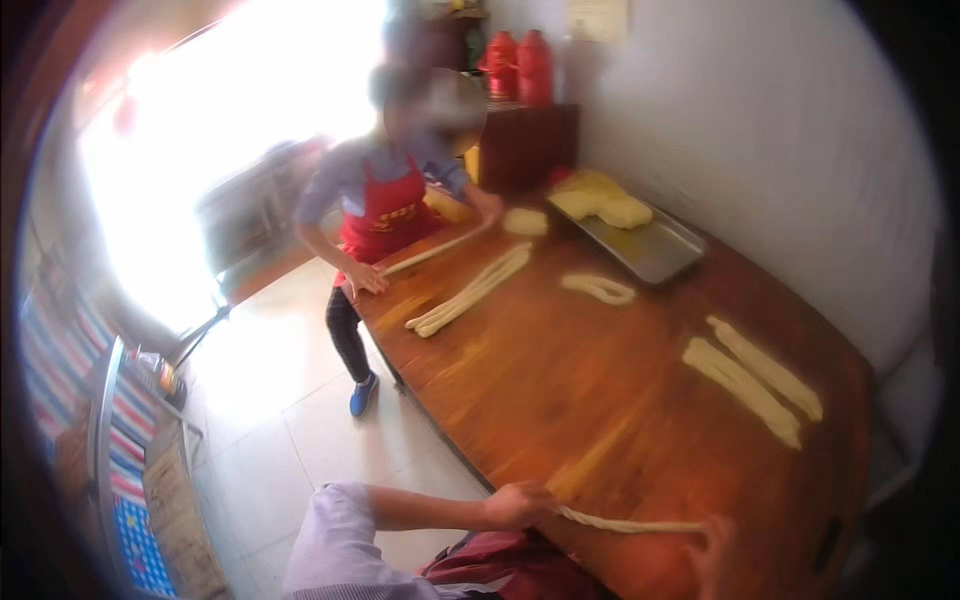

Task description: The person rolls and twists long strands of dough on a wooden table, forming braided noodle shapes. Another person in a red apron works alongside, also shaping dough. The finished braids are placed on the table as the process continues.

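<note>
A twisted rope of dough (634, 523) stretches between my two hands, low over the near edge of the wooden table (555, 375). My left hand (521, 506) has its fingers closed around the left end. At the right end, my right hand (712, 551) is blurred; its fingers touch the dough, but their grip is unclear. Two thick dough strips (742, 390) lie side by side at the right. A folded dough loop (598, 289) rests near the middle of the far half, and long dough strands (472, 292) lie together farther left.
Across the table a person in a red apron (386, 210) has both hands on a dough strand (431, 255). A metal tray (660, 247) holds a large dough mass (604, 201) by the wall. Red thermos flasks (535, 69) stand on a cabinet behind. A dough piece (526, 221) lies nearby.
</note>
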Available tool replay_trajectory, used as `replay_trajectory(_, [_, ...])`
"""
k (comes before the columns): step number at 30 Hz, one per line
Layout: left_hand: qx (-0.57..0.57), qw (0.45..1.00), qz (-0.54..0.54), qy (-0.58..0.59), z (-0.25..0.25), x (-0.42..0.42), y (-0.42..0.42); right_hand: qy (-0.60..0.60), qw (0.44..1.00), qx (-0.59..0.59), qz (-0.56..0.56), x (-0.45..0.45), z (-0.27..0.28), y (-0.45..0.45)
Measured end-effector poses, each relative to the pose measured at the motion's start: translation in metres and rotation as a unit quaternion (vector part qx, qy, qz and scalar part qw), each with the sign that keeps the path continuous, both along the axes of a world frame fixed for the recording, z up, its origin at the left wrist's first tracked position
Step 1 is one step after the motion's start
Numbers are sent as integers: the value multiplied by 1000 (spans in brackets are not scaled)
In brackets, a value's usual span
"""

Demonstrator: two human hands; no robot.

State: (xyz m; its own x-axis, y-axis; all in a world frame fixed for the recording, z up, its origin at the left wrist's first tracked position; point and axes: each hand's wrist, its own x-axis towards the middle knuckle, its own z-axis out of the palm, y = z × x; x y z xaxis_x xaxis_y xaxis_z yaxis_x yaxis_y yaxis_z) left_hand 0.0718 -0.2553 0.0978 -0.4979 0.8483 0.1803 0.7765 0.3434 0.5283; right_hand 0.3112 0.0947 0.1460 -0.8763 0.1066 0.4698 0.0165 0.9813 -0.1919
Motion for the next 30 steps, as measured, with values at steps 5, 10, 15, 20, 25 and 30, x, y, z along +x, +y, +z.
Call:
replay_trajectory(5, [10,955,-126,267,-35,-36,39,-116,970,6,213,-127,-27,-98])
replay_trajectory(10, [-112,946,-196,233,19,-29,44,-50,964,120,232,-104,-55,-68])
replay_trajectory(15, [-28,945,-292,147,-16,0,84,-342,934,22,102,-95,-9,-102])
replay_trajectory(20, [-189,911,-319,179,45,5,88,-237,958,51,155,-106,-7,-100])
replay_trajectory(25, [-75,932,-259,241,-34,29,135,-185,963,79,180,-126,-12,-107])
replay_trajectory(30, [-152,920,-316,171,44,32,111,-165,963,88,192,-131,-11,-104])
